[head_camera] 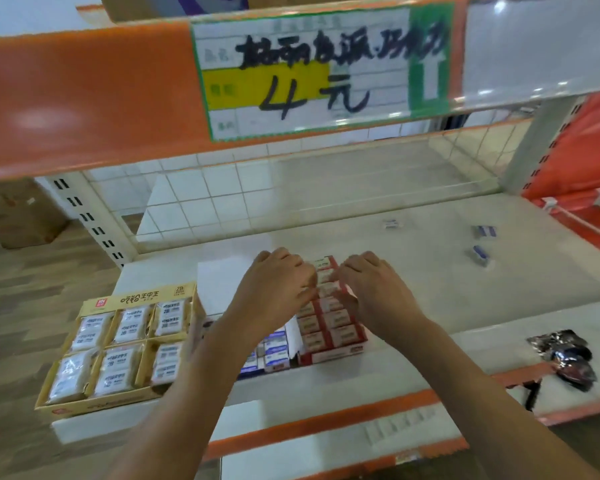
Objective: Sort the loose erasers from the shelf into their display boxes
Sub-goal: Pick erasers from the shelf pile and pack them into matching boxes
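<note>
Both hands hover over the red display box (333, 353) packed with rows of red-sleeved erasers. My left hand (278, 289) and my right hand (374, 292) have their fingertips down on the erasers near the box's middle; the frame is blurred, so whether either pinches one is unclear. A blue display box (274, 355) with blue-and-white erasers sits just left of the red one, partly hidden by my left forearm. Three loose blue-and-white erasers lie farther back on the shelf: one (392, 224), one (484, 232) and one (478, 255).
A yellow display box (94, 403) of wrapped white erasers stands at the shelf's left end. A crumpled dark wrapper (565, 358) lies at the front right edge. An orange upper shelf with a price card (312, 71) hangs overhead. White shelf surface (430, 271) stretches to the right.
</note>
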